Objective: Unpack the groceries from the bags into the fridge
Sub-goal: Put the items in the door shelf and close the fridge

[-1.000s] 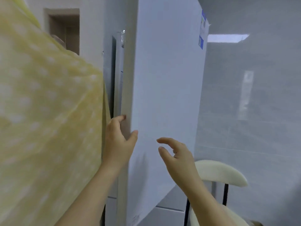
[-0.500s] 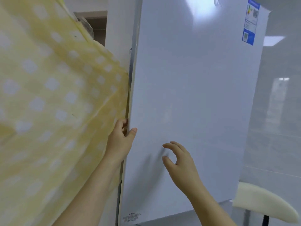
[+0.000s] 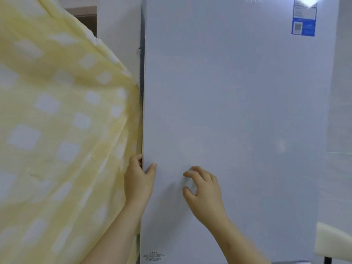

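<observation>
Grey-tiled walls (image 3: 342, 111) are framing the white fridge door (image 3: 238, 111), where the left hand (image 3: 139, 180) is gripping the tall upright edge beside a yellow checked cloth (image 3: 57, 130) while the right hand (image 3: 205, 191), loosely curled and empty, is hovering just right of it.

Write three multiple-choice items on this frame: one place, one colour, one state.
1. Where is the blue label on the fridge door?
A. top right
B. centre
C. lower left

2. What colour is the cloth left of the door?
A. red with stripes
B. yellow with white squares
C. plain black

3. What is the left hand doing?
A. hanging away from the door
B. holding a bag
C. gripping the door's left edge

Answers:
1 A: the label sits at the door's upper right corner.
2 B: pale yellow fabric with white patches.
3 C: fingers wrap round the edge and the thumb lies on the front.
</observation>
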